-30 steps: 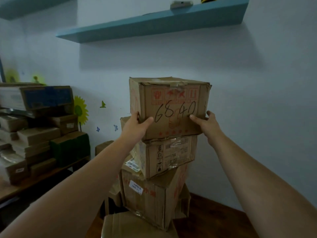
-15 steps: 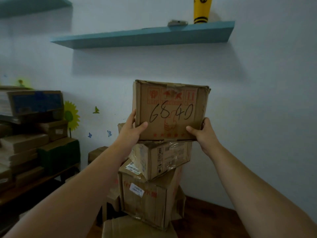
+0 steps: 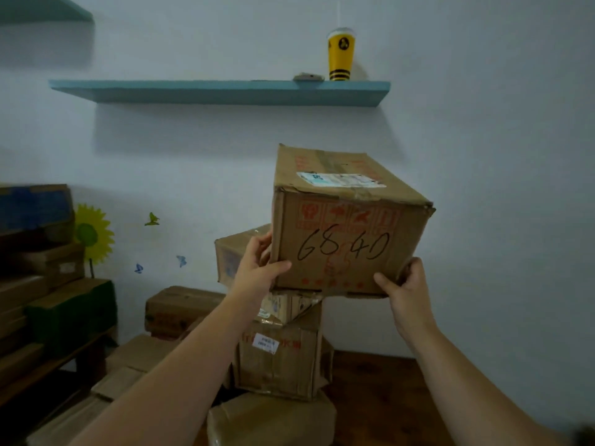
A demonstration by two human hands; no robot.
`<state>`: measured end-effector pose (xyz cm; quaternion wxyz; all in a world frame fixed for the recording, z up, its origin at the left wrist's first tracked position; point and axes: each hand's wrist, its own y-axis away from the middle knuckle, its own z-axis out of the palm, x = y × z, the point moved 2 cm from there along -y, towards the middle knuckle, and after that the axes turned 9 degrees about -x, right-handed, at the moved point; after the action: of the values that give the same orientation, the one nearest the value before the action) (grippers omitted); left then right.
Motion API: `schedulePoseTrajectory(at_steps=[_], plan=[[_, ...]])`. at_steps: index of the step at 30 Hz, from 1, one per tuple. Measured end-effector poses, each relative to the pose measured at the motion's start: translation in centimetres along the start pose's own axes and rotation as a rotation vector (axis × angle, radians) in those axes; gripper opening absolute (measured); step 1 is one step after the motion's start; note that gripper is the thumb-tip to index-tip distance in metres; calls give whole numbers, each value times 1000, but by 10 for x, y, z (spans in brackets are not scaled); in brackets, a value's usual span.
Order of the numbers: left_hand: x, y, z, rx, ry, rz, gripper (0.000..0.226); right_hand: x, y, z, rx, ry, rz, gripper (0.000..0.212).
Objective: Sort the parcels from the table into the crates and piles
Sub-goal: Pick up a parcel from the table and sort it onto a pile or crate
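A brown cardboard parcel with "68 40" handwritten on its front and a white label on top is held up in front of the wall, tilted toward me. My left hand grips its lower left corner, thumb on the front face. My right hand grips its lower right corner from below. Beneath and behind it stands a pile of cardboard boxes; the held parcel's bottom edge is at the top box of that pile, and contact cannot be made out.
More boxes lie on the floor left of the pile. A low wooden rack at the far left carries stacked parcels. A blue wall shelf above holds a yellow cup. Wooden floor shows to the right.
The parcel has shifted right and tipped forward, so its top face with the label now shows. The camera has tilted up, revealing the yellow cup on the shelf.
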<state>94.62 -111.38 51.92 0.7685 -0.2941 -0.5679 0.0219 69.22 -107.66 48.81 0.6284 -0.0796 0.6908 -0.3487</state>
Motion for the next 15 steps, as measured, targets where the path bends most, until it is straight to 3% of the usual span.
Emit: schedulePoseTrajectory(at_steps=[7, 12, 15], plan=[[-10, 13, 49, -110, 76, -26, 32, -27, 41, -53, 102, 117, -1, 39], [-29, 20, 83, -95, 186, -198, 6, -33, 61, -96, 132, 261, 12, 38], [-43, 27, 99, -146, 204, -264, 58, -24, 75, -109, 119, 330, 42, 37]])
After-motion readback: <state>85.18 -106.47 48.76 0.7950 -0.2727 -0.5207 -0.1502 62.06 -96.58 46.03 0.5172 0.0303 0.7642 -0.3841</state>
